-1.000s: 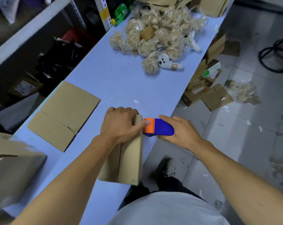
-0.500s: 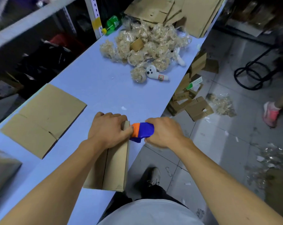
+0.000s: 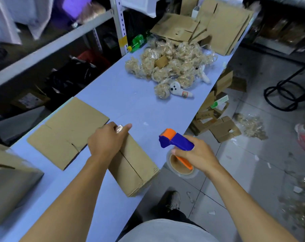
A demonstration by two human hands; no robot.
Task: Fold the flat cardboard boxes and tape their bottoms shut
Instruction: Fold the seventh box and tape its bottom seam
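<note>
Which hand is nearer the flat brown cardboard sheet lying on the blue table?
Left. The left hand is beside the flat cardboard sheet, gripping the folded box; the right hand is further away.

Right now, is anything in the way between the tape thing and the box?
Nothing visible. The right hand holds the tape dispenser in the air beside the folded box, which the left hand grips. Only bare table lies between them.

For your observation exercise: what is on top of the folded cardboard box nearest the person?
The left hand rests on the folded box's far end, with crumpled clear tape at its fingers. The centre seam shows nearer the person; under the hand it is hidden.
</note>
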